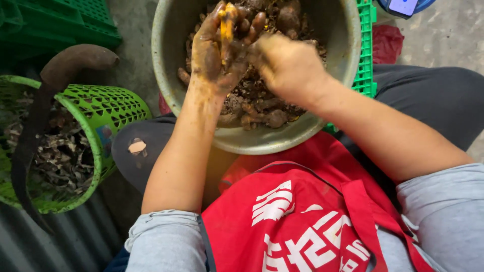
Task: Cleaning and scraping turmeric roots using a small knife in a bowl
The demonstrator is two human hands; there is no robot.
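Observation:
A grey round basin (166,65) sits between my knees, filled with several muddy brown roots (262,113). My left hand (214,53), stained orange and brown, is raised over the basin and holds a bright orange piece of root (228,22) in its fingers. My right hand (287,63) is closed and pressed against the left hand's fingers, touching the same root; what its fingers grip is hidden.
A green mesh basket (108,108) with dry peelings stands at the left, a dark curved handle (65,63) resting across it. Green crates (60,22) lie behind. A red apron (302,216) covers my lap. A red bag (387,43) lies at the upper right.

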